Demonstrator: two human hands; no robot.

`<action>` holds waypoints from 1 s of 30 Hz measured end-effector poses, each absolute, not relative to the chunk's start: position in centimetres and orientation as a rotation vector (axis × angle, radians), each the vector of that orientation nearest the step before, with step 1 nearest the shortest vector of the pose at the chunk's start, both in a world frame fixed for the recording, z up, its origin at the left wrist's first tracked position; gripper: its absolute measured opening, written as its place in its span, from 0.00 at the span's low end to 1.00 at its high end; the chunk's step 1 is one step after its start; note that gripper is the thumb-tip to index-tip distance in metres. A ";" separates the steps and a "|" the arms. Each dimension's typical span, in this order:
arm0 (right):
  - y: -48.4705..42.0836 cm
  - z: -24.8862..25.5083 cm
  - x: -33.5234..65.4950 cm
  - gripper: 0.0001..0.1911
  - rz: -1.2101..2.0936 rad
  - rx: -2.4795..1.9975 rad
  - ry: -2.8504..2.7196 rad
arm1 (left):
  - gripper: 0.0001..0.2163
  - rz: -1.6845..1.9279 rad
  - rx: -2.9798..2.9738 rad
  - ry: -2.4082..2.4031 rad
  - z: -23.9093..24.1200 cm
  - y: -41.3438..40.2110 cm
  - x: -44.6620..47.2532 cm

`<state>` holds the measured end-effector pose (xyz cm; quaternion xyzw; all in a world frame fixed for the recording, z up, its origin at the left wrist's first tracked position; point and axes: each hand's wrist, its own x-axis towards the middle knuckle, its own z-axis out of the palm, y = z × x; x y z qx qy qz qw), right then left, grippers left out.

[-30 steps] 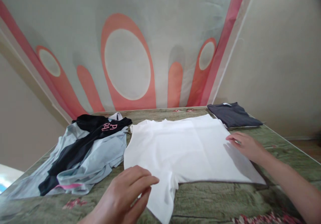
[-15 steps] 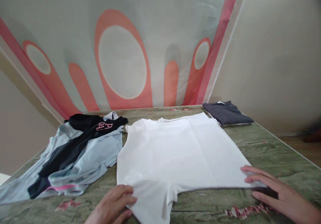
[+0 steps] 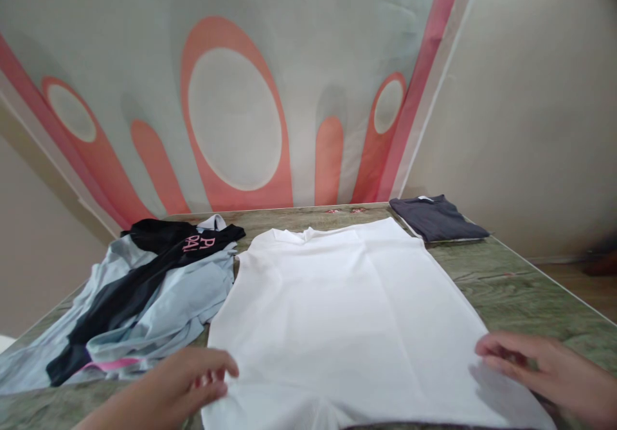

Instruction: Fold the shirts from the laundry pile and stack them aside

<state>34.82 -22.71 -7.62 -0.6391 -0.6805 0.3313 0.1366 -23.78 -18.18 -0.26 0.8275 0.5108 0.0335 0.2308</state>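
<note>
The white T-shirt (image 3: 347, 317) is lying flat in the middle of the counter (image 3: 520, 288), spread out with its neckline at the far end and the near edge running off the bottom of the frame. Left hand (image 3: 186, 378) is sitting at the near left corner with fingers curled loosely, tips touching the fabric — can't tell if it's actually pinching the edge or just resting on it. Right hand (image 3: 544, 369) is lying on the near right corner, fingers stretched out and close together, pressing the cloth down.

Handling-wise I'd guess this is thin, light, floppy stuff — it'll slide and wrinkle easily on the counter, so the corners and side seams are looking like the sane places to take hold, both at once.

No containers anywhere. Just a crumpled pile of a light blue garment (image 3: 159, 314) with a black top with pink lettering (image 3: 159, 256) draped over it on the left, just beside the shirt, and a folded dark grey shirt (image 3: 436, 216) at the far right corner.
</note>
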 end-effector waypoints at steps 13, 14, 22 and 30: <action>6.4 -7.8 30.9 0.20 0.130 -1.973 -2.082 | 0.20 0.306 2.370 1.813 -3.6 10.9 -16.3; 7.4 -8.3 31.0 0.21 0.136 -1.982 -2.080 | 0.20 0.297 2.371 1.803 -4.1 11.4 -16.2; 11.9 -8.7 31.9 0.14 0.171 -2.094 -2.082 | 0.10 0.255 2.322 1.841 -5.4 14.2 -17.2; 13.9 -7.6 30.3 0.15 -0.009 -2.354 -1.713 | 0.13 0.504 2.170 2.092 -5.2 18.4 -15.8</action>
